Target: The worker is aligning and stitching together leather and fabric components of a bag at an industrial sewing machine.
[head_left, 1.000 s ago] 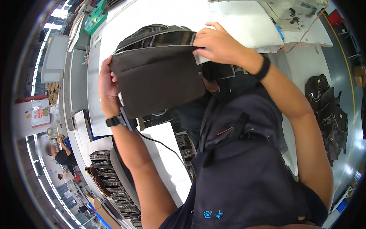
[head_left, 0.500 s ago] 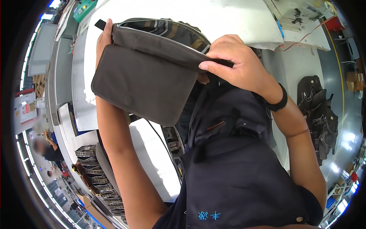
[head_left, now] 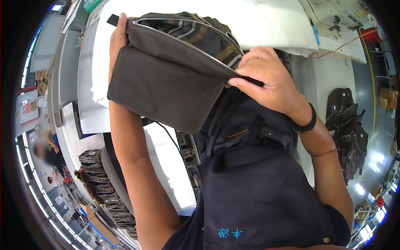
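A dark brown fabric bag (head_left: 166, 87) with a front flap hangs between my hands, above the near edge of the table. Its metal zipper (head_left: 191, 45) is undone, and the striped plaid lining (head_left: 196, 33) shows inside. My left hand (head_left: 119, 35) grips the bag's left end beside a short black tab (head_left: 112, 19); most of its fingers are hidden behind the bag. At the other end my right hand (head_left: 266, 77) pinches the zipper's right corner between thumb and fingers.
A white worktable (head_left: 266, 21) spreads beyond the bag. Stacked plaid-lined pieces (head_left: 110, 191) lie at lower left, and more dark bags (head_left: 346, 129) are piled at right. A red box (head_left: 371, 35) sits at the far right. Another person (head_left: 52, 154) is at the far left.
The bag has shifted slightly right, and its right end has dropped a little. Its mouth gapes wider, showing more lining. Both hands keep their hold.
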Motion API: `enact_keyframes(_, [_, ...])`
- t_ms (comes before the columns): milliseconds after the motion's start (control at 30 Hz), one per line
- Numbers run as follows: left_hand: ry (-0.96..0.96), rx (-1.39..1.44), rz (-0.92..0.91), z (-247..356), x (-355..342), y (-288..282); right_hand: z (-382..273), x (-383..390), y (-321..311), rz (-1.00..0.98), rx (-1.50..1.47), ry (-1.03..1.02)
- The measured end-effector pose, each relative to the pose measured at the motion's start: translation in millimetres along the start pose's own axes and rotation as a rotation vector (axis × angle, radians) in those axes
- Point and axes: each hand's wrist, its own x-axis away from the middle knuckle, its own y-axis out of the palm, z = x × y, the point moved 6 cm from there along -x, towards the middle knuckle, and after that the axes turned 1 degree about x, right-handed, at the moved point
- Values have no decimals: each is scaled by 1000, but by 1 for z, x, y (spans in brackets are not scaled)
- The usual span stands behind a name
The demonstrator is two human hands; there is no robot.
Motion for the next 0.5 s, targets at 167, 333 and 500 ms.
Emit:
enact_keyframes(167, [-50, 67, 62, 9, 9, 6, 2, 4, 1, -7, -20, 7])
enact_keyframes(333, [-77, 143, 87, 7, 10, 8, 6, 11, 6, -69, -10, 21])
enact_keyframes(500, [-60, 117, 82, 9, 9, 11, 7, 15, 8, -79, -14, 26])
